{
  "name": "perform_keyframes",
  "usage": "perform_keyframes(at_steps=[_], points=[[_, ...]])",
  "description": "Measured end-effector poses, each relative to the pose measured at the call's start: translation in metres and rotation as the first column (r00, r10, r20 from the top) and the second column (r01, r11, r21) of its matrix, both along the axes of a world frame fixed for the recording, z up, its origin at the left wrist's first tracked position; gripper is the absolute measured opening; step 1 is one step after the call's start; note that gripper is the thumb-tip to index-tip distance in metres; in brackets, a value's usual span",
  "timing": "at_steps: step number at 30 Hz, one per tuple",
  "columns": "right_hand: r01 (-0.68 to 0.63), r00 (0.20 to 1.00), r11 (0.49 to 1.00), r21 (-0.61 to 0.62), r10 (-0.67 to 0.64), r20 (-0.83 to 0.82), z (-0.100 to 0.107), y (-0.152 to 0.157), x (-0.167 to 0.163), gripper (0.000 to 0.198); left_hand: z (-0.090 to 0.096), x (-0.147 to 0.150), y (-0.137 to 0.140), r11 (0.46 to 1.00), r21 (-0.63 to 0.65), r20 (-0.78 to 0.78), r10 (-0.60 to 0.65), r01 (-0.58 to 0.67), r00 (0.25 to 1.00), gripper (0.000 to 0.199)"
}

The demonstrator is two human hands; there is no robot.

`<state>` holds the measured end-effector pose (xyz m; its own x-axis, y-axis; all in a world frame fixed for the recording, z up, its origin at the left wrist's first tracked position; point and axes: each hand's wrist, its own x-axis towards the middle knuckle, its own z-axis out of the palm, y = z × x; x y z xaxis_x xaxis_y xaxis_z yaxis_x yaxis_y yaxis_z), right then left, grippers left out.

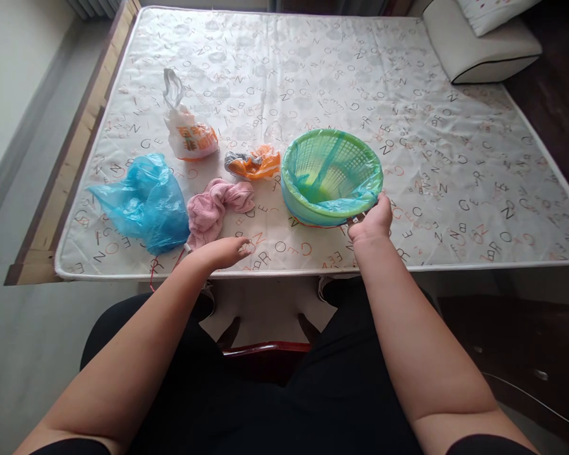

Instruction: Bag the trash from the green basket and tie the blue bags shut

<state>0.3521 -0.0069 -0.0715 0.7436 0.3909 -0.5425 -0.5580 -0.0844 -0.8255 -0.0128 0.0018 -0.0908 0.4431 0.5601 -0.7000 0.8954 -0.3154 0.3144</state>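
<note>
A green plastic basket [332, 167] with a mesh wall and a thin blue-green plastic bag lining it stands on the mattress. My right hand [372, 220] grips its near right rim, with the fingers partly hidden beneath. My left hand [228, 251] hovers by the mattress's near edge, fingers stretched out and holding nothing. Just beyond it lies a crumpled pink towel [208, 208]. Left of the towel sits a puffed blue plastic bag [149, 202]. Behind are a tied white bag with orange print [192, 136] and a crumpled orange-and-grey plastic bag [258, 162].
The letter-printed mattress [284, 76] fills the view ahead, with a wooden bed frame [83, 139] along its left side. A white cushioned block [478, 47] with a pillow [495, 12] is at the far right. A thin red cord hangs over the near edge.
</note>
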Motion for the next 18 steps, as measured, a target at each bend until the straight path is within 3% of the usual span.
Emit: perform_keyframes(at_steps=[5,12,18], points=[[-0.06,0.998,0.998,0.003,0.06,0.022,-0.007,0.0,0.005,0.032,0.002,0.003,0.0,1.0,-0.001,0.009,0.0,0.0,1.0,0.069],[0.024,1.0,0.999,0.024,-0.023,-0.021,0.005,0.0,-0.005,0.032,0.003,0.004,-0.001,1.0,-0.019,0.03,0.011,-0.01,0.999,0.068],[0.023,0.963,0.993,0.116,-0.053,0.263,0.007,-0.004,-0.008,0.022,0.006,0.007,-0.001,1.0,-0.029,0.034,0.002,-0.001,0.999,0.066]])
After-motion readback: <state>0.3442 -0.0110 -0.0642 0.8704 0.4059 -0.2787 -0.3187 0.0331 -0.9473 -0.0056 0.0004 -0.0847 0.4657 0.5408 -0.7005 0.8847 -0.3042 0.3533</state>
